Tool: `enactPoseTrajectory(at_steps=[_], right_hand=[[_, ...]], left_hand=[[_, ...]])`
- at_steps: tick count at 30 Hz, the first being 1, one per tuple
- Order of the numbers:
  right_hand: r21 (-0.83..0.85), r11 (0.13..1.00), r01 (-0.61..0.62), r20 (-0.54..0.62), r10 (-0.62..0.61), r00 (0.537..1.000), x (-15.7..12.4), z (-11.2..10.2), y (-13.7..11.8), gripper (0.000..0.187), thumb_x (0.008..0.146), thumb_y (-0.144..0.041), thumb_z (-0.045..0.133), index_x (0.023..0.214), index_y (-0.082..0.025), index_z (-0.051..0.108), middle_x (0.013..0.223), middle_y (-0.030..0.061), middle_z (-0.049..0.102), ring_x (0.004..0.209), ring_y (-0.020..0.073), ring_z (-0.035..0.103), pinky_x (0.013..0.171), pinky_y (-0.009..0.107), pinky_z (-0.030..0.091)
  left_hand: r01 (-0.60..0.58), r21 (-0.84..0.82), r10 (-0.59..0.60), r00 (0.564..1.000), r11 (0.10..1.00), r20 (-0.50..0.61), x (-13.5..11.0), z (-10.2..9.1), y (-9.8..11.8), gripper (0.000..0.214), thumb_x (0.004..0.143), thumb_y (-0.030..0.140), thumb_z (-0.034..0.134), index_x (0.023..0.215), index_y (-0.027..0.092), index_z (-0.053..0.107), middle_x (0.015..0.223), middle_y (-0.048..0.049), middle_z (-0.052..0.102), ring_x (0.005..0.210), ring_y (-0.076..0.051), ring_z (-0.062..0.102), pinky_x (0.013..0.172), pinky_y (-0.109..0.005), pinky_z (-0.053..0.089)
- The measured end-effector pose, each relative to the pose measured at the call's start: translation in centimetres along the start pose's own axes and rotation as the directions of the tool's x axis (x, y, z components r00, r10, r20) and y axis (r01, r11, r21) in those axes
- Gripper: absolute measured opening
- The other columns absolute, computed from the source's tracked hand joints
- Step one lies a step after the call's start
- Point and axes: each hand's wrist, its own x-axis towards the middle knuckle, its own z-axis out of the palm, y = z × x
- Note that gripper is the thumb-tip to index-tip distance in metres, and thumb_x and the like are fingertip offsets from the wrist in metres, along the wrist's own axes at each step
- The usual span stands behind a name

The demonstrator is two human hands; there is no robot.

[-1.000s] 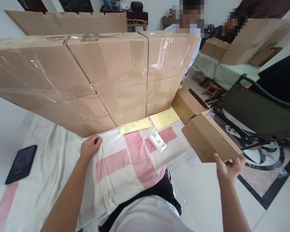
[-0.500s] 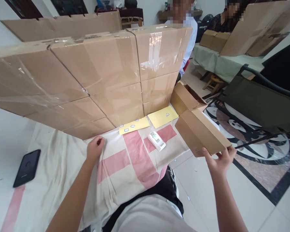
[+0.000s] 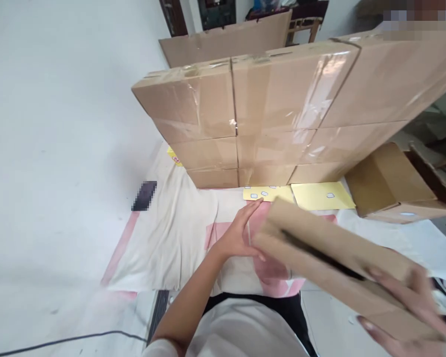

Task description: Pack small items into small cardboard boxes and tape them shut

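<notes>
A small cardboard box (image 3: pixel 330 260) is held low in front of me, blurred by motion, and tilted. My right hand (image 3: pixel 409 307) grips its near right end, fingers wrapped over the top. My left hand (image 3: pixel 245 233) is stretched flat with fingers apart, touching the box's left end above the white cloth with pink squares (image 3: pixel 186 238). Two yellow sheets (image 3: pixel 321 196) with small white stickers lie on the cloth just beyond the box.
A wall of taped cardboard cartons (image 3: pixel 267 109) stands behind the cloth. An open carton (image 3: pixel 394 183) lies on its side at the right. A dark phone (image 3: pixel 144 196) rests at the cloth's left edge. A black cable (image 3: pixel 59 341) runs over the floor at lower left.
The view has swung left. My right hand has brought the box from the right to the middle in front of me. My left hand has left the cloth and opened against the box.
</notes>
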Motion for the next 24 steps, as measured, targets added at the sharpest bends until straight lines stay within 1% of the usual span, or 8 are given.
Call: enactPoseTrajectory(at_steps=[3, 6, 8, 10, 13, 17, 20, 24], right_hand=[[0.158, 0.954, 0.255, 0.228, -0.286, 0.931, 4.2, 5.9, -3.5, 0.058, 0.065, -0.062, 0.078, 0.11, -0.025, 0.071, 0.132, 0.0164, 0.055, 0.13, 0.0464, 0.05, 0.105, 0.064, 0.043], [0.222, 0.935, 0.276, 0.411, -0.346, 0.844, 7.1, 10.8, -4.9, 0.066, 0.08, -0.05, 0.072, 0.139, -0.023, 0.059, 0.155, 0.0154, 0.041, 0.145, 0.0417, 0.038, 0.113, 0.059, 0.04], [0.233, 0.94, 0.248, 0.448, -0.33, 0.831, 8.2, 12.5, -4.8, 0.075, 0.087, -0.049, 0.065, 0.154, -0.027, 0.042, 0.164, 0.0129, 0.032, 0.151, 0.0375, 0.031, 0.117, 0.057, 0.036], [0.164, 0.967, 0.195, 0.352, -0.242, 0.904, 8.8, 13.0, -3.8, 0.076, 0.091, -0.053, 0.06, 0.158, -0.027, 0.035, 0.163, 0.0127, 0.033, 0.15, 0.0345, 0.034, 0.114, 0.054, 0.041], [-0.175, 0.984, -0.019, 0.146, 0.045, 0.988, 9.1, 12.7, -1.1, 0.081, 0.083, -0.064, 0.061, 0.15, -0.02, 0.047, 0.145, 0.0191, 0.051, 0.138, 0.0393, 0.046, 0.106, 0.056, 0.046], [-0.5, 0.839, -0.213, 0.239, 0.371, 0.897, 8.6, 12.4, 2.1, 0.084, 0.078, -0.07, 0.058, 0.142, -0.015, 0.053, 0.128, 0.0212, 0.062, 0.115, 0.0428, 0.061, 0.093, 0.058, 0.05], [-0.557, 0.806, -0.201, 0.232, 0.383, 0.894, 7.7, 12.7, 2.5, 0.076, 0.081, -0.068, 0.054, 0.137, -0.016, 0.052, 0.126, 0.0192, 0.062, 0.111, 0.0404, 0.063, 0.088, 0.052, 0.052], [-0.583, 0.763, -0.278, 0.105, 0.411, 0.906, 6.4, 12.3, 2.1, 0.062, 0.079, -0.072, 0.056, 0.11, -0.019, 0.057, 0.11, 0.0159, 0.064, 0.096, 0.0366, 0.065, 0.075, 0.046, 0.052]], left_hand=[[0.064, -0.099, -0.071, 0.995, 0.993, -0.071, -5.0, -3.8, -0.4, 0.131, 0.062, 0.065, 0.088, 0.164, 0.036, 0.011, 0.172, -0.0126, 0.013, 0.157, -0.04, 0.019, 0.128, -0.058, 0.021], [0.131, -0.092, -0.15, 0.958, 0.987, -0.243, -9.2, -5.9, -2.3, 0.125, 0.066, 0.062, 0.087, 0.163, 0.036, 0.012, 0.169, -0.0144, 0.018, 0.155, -0.039, 0.026, 0.125, -0.057, 0.029], [0.172, -0.027, -0.17, 0.918, 0.985, -0.358, -10.9, -6.5, -3.8, 0.121, 0.065, 0.062, 0.088, 0.161, 0.035, 0.02, 0.166, -0.0151, 0.023, 0.153, -0.04, 0.028, 0.124, -0.058, 0.03], [0.197, 0.008, -0.173, 0.88, 0.98, -0.443, -11.6, -6.8, -5.1, 0.119, 0.063, 0.061, 0.088, 0.159, 0.035, 0.022, 0.164, -0.0149, 0.025, 0.153, -0.04, 0.028, 0.124, -0.058, 0.029], [0.183, -0.013, -0.166, 0.858, 0.983, -0.486, -11.3, -7.2, -6.4, 0.121, 0.062, 0.062, 0.089, 0.159, 0.036, 0.021, 0.164, -0.0147, 0.023, 0.153, -0.04, 0.027, 0.125, -0.058, 0.028], [0.175, -0.029, -0.17, 0.878, 0.984, -0.447, -9.6, -7.7, -6.9, 0.124, 0.061, 0.063, 0.089, 0.159, 0.032, 0.02, 0.164, -0.0162, 0.023, 0.153, -0.04, 0.027, 0.125, -0.057, 0.027], [0.174, -0.039, -0.174, 0.887, 0.984, -0.427, -8.5, -8.1, -6.9, 0.122, 0.062, 0.063, 0.088, 0.159, 0.032, 0.02, 0.165, -0.0156, 0.022, 0.153, -0.039, 0.027, 0.125, -0.056, 0.027], [0.148, -0.042, -0.152, 0.893, 0.988, -0.423, -8.0, -8.3, -7.2, 0.12, 0.063, 0.061, 0.089, 0.158, 0.033, 0.022, 0.164, -0.0148, 0.022, 0.153, -0.039, 0.026, 0.125, -0.056, 0.027]])
